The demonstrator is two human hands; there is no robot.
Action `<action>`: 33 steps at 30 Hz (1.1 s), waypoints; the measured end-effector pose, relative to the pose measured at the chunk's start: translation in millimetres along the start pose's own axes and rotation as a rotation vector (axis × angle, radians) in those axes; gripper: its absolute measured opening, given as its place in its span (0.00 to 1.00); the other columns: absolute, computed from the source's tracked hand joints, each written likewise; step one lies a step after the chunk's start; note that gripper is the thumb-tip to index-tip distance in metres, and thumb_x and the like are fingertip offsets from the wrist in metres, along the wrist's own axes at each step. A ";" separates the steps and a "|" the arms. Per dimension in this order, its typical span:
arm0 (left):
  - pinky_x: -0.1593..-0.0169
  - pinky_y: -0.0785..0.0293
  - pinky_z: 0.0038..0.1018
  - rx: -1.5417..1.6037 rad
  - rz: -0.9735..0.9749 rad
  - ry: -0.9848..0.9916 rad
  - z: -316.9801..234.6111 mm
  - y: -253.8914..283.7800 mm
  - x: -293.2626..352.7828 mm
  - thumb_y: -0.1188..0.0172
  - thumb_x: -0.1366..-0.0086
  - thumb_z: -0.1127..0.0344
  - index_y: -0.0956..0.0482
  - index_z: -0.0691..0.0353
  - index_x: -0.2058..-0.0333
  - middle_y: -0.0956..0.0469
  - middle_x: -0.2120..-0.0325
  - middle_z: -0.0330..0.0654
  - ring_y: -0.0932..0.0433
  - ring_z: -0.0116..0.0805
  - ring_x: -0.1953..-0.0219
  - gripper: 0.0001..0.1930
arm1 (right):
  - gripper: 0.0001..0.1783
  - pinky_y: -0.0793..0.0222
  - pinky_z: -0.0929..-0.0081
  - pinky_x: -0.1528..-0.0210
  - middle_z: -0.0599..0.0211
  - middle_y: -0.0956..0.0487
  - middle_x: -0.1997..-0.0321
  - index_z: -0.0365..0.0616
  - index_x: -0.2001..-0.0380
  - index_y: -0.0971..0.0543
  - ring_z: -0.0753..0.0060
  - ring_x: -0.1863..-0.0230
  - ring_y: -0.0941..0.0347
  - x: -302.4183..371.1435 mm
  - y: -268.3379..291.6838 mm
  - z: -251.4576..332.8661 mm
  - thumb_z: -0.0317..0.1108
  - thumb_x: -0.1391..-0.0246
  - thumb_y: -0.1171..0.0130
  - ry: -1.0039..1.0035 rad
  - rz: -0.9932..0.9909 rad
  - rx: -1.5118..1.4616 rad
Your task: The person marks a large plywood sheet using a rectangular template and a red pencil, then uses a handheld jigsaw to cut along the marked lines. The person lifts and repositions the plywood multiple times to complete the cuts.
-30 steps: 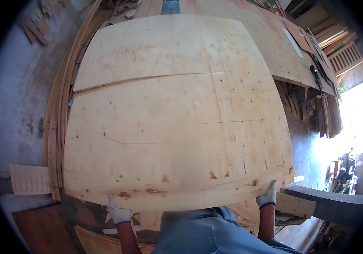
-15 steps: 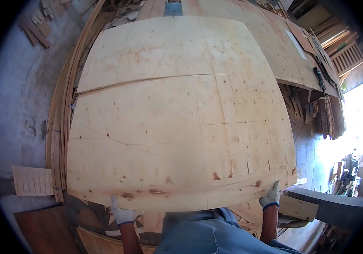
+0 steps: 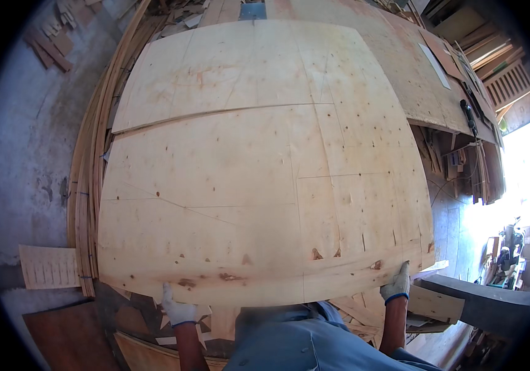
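A large pale plywood sheet [image 3: 240,173] with knots, pencil lines and a long split or slit across its upper half fills the middle of the view. My left hand [image 3: 177,307], in a white glove with a blue cuff, grips the sheet's near edge left of my body. At the near right corner my right hand [image 3: 395,285], gloved the same way, has its thumb on top of the sheet. The other fingers of both hands are hidden beneath the edge. The sheet's near edge lies close against my waist, and its far part rests over a wooden workbench [image 3: 395,68].
Long wooden strips [image 3: 85,185] stand along the wall on the left. A black power tool [image 3: 468,116] lies at the bench's right edge. Wood offcuts [image 3: 351,312] lie below the sheet, around my legs. A grey beam-like surface [image 3: 481,294] is at the lower right.
The sheet has shifted very slightly away from me in the view. Both hands keep their grip on its near edge.
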State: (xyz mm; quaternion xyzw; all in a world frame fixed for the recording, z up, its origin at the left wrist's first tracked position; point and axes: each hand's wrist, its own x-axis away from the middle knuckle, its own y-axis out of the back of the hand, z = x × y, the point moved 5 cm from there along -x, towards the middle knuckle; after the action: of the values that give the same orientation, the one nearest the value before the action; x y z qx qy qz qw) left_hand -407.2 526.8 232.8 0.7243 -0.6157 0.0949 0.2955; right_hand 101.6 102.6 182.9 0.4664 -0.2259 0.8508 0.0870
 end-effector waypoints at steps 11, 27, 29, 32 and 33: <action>0.49 0.22 0.37 -0.546 -0.026 -0.470 12.2 2.5 -27.7 0.36 0.40 0.61 0.31 0.63 0.42 0.27 0.51 0.46 0.24 0.37 0.52 0.28 | 0.34 0.26 0.52 0.42 0.55 0.29 0.37 0.46 0.36 0.35 0.51 0.43 0.27 -17.5 -7.9 4.7 0.60 0.32 0.57 0.053 0.008 0.034; 0.53 0.23 0.39 -0.237 0.078 -0.446 -41.8 -53.4 -22.2 0.47 0.30 0.48 0.25 0.53 0.55 0.23 0.60 0.40 0.25 0.37 0.58 0.16 | 0.35 0.29 0.51 0.39 0.56 0.29 0.35 0.48 0.35 0.34 0.51 0.41 0.28 -59.5 -6.3 6.1 0.61 0.33 0.56 0.057 -0.010 0.012; 0.54 0.23 0.40 -0.206 0.090 -0.411 -45.7 -53.1 -26.4 0.47 0.30 0.48 0.25 0.53 0.57 0.23 0.61 0.40 0.25 0.37 0.59 0.16 | 0.34 0.30 0.52 0.38 0.57 0.29 0.35 0.47 0.35 0.34 0.52 0.40 0.29 -28.6 -55.3 -1.6 0.61 0.33 0.56 0.051 -0.096 -0.066; 0.54 0.23 0.41 0.592 0.088 0.311 -43.1 -75.8 -23.7 0.47 0.31 0.47 0.25 0.53 0.57 0.22 0.62 0.40 0.24 0.37 0.60 0.16 | 0.34 0.29 0.54 0.39 0.58 0.28 0.36 0.45 0.36 0.33 0.52 0.40 0.28 -94.9 29.8 19.8 0.61 0.33 0.57 0.188 0.089 0.318; 0.54 0.23 0.40 0.593 0.082 0.311 -44.5 -76.4 -22.5 0.47 0.31 0.47 0.25 0.53 0.57 0.22 0.62 0.40 0.24 0.37 0.60 0.16 | 0.32 0.29 0.57 0.40 0.61 0.27 0.38 0.46 0.37 0.32 0.57 0.42 0.27 -84.3 10.5 15.1 0.59 0.32 0.56 0.146 0.046 0.230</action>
State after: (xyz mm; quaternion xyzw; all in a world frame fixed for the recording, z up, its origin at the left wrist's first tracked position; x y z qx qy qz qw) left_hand -329.8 575.0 233.6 0.7300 -0.5375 0.3913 0.1582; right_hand 155.6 91.6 116.5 0.4046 -0.1306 0.9046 0.0294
